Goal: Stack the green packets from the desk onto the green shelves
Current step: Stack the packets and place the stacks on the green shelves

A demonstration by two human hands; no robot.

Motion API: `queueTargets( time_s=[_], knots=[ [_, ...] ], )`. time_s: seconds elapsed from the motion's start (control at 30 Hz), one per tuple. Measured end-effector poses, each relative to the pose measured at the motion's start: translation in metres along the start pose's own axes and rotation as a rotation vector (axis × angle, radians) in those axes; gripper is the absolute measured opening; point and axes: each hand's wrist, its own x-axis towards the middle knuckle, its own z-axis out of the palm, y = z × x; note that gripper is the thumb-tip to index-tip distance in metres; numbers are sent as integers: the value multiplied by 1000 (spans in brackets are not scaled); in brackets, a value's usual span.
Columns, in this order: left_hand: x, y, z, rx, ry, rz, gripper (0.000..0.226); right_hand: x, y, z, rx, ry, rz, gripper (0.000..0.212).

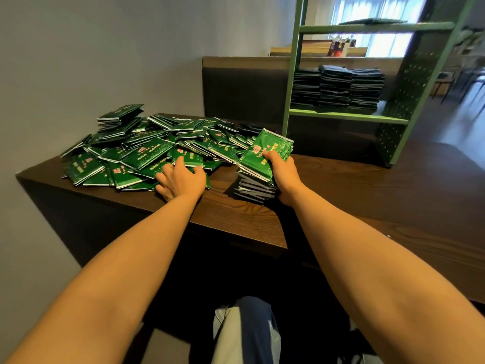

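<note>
Dozens of green packets, too many to count, are heaped in one loose pile (147, 151) at 11 o'clock on the tabletop (236, 214). One gathered stack (256, 185) is stood at 1 o'clock, just beside the pile's right edge. It appears to be squared up there so that it can be carried as a block rather than piece by piece.

The left hand (181, 179) is laid on the pile's near edge. Its fingers (179, 161) are spread apart and flat on the packets, and nothing is seen pinched; judged, the next few packets are being raked in.

The right hand (282, 172) is clamped on the gathered stack. The thumb is pressed on the top packet (265, 151) and the other digits are wrapped down the stack's right side. The top packet is tilted up at its far end, so it is not yet seated flat.

The green shelves (349, 115) are stood at 2 o'clock on the same tabletop, well apart from both hands. Two shelf boards are seen. Three shelved stacks (337, 86) are set side by side, touching, on the lower board, likely to save width. One thin layer (372, 21) is seen on the upper board, and its count cannot be told.
</note>
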Motion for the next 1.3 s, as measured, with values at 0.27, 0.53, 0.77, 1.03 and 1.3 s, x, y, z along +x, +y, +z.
queueTargets(
  time_s=[0.27, 0.53, 0.77, 1.03, 1.3],
  knots=[
    [3, -8, 0, -400, 227, 13, 21, -5, -4, 3, 14, -10, 6, 88],
    [-6, -6, -4, -314, 120, -64, 35, 11, 9, -2, 16, 5, -58, 90],
    [3, 6, -13, -510, -28, -196, 24, -7, 2, 3, 29, 27, -63, 78],
    [-17, 25, -29, -840, -218, -433, 19, -17, -14, -3, -26, 17, 41, 94],
    [-49, 61, -21, -1247, -387, -489, 7, -26, -31, -49, -129, 81, 79, 106]
  ],
)
